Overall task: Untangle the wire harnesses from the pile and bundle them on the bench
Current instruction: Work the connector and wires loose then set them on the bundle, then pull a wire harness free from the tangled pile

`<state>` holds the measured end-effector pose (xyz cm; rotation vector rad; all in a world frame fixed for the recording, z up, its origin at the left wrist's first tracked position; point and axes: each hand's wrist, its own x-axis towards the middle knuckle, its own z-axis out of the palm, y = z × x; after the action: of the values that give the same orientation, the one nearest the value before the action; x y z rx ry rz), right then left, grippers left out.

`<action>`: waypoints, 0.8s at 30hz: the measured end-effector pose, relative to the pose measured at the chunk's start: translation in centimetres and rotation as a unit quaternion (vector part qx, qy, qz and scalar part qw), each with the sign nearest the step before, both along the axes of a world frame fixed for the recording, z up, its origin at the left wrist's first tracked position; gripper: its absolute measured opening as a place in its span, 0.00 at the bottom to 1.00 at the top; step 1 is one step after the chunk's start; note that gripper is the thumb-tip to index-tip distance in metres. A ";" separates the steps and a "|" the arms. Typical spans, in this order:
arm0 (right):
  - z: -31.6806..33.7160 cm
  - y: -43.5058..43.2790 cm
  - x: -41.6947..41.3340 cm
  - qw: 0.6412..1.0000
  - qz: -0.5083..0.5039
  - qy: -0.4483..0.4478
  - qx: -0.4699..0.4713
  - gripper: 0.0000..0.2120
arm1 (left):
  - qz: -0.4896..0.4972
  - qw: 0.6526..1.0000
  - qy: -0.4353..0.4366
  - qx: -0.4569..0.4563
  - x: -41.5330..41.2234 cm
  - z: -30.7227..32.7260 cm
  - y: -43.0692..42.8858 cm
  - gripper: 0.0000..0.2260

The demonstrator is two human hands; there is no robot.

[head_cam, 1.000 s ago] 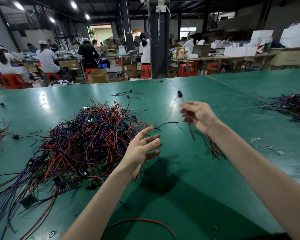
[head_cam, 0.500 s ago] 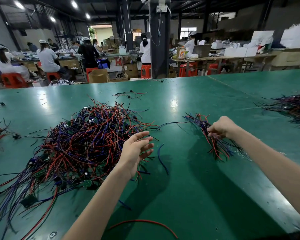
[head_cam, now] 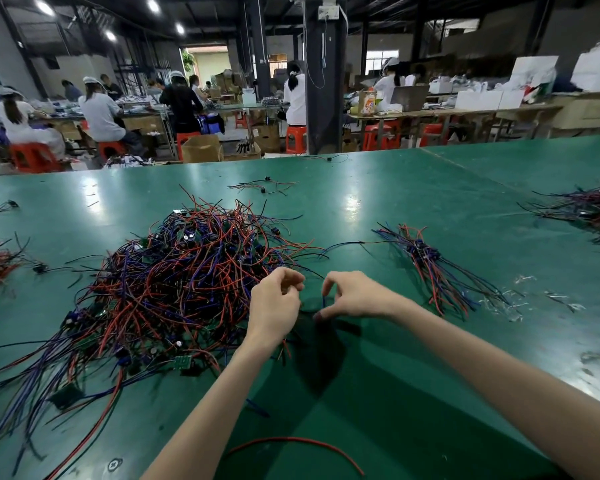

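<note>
A loose red wire [head_cam: 291, 443] curves across the green bench [head_cam: 378, 393] nearest the camera. Just beyond it, the right hand [head_cam: 355, 296] pinches a thin blue wire [head_cam: 324, 301] between thumb and forefinger. The left hand [head_cam: 274, 303] curls its fingers at the edge of the pile [head_cam: 174, 282], but I cannot tell whether it holds a strand. The tangled red and blue harnesses spread to the left, and a straighter bundle [head_cam: 426, 258] lies farther off to the right, well apart.

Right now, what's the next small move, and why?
Probably draw the blue wire up and rightward out of the pile. The right hand pinches it at the pile's right edge, the left hand is beside it with fingers curled, and a smaller bundle lies to the right.
</note>
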<state>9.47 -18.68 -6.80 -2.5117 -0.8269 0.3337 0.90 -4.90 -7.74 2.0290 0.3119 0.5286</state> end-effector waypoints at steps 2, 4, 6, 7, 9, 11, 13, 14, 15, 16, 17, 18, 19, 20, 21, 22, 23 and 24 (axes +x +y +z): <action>-0.3 0.7 0.8 1.000 -0.019 0.004 0.005 0.19 | 0.006 1.000 0.003 -0.005 0.0 0.1 0.1 0.14; -0.1 0.8 2.0 0.997 -0.064 0.005 0.033 0.18 | 0.009 1.000 0.006 -0.007 -0.1 0.1 0.2 0.14; -0.1 0.7 3.1 0.994 -0.101 -0.003 0.053 0.16 | 0.014 1.000 0.012 0.001 -0.1 0.2 0.2 0.13; -0.1 0.6 3.5 0.992 -0.111 -0.009 0.051 0.16 | 0.017 1.000 0.015 0.011 -0.1 0.2 0.2 0.13; -0.1 0.5 4.1 0.991 -0.122 -0.018 0.044 0.14 | 0.019 0.998 0.024 0.048 -0.2 0.1 0.2 0.11; 0.1 0.8 4.6 0.983 -0.153 -0.032 0.094 0.10 | 0.021 0.995 0.040 0.091 -0.2 -0.1 0.2 0.10; 0.5 1.5 4.6 0.961 -0.190 -0.060 0.190 0.05 | 0.021 0.991 0.061 0.118 -0.2 -0.4 0.1 0.08; 0.9 2.1 4.4 0.953 -0.190 -0.070 0.227 0.05 | 0.023 0.988 0.073 0.136 -0.1 -0.5 0.0 0.07; 1.2 2.9 4.1 0.949 -0.175 -0.071 0.251 0.05 | 0.025 0.983 0.087 0.159 -0.1 -0.6 0.0 0.06; 1.6 3.8 3.8 0.951 -0.152 -0.067 0.259 0.05 | 0.027 0.978 0.099 0.179 -0.2 -0.6 0.0 0.06; 1.9 4.8 3.4 0.956 -0.127 -0.064 0.258 0.05 | 0.028 0.976 0.107 0.188 -0.2 -0.7 0.0 0.06; 2.1 5.7 3.0 0.960 -0.105 -0.064 0.251 0.06 | 0.027 0.976 0.110 0.184 -0.2 -0.7 0.1 0.07; 2.4 6.7 2.8 0.964 -0.088 -0.066 0.244 0.07 | 0.022 0.979 0.110 0.172 -0.2 -0.7 0.2 0.07; 2.7 7.8 2.6 0.967 -0.073 -0.070 0.234 0.08 | 0.017 0.981 0.111 0.158 -0.2 -0.7 0.2 0.08; 2.9 8.7 2.4 0.971 -0.055 -0.076 0.219 0.09 | 0.017 0.982 0.114 0.148 -0.3 -0.6 0.2 0.08; 3.3 9.7 2.1 0.977 -0.033 -0.082 0.196 0.10 | 0.020 0.982 0.117 0.145 -0.3 -0.4 0.2 0.09; 3.6 10.7 2.0 0.983 -0.009 -0.083 0.166 0.12 | 0.024 0.982 0.118 0.146 -0.2 -0.3 0.1 0.10; 3.9 11.6 2.0 0.988 0.010 -0.080 0.134 0.12 | 0.026 0.982 0.116 0.148 -0.3 -0.2 0.1 0.11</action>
<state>11.43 -7.12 -2.87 -2.3009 -0.8933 0.0241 0.62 -4.75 -7.94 2.3830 0.4493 0.3863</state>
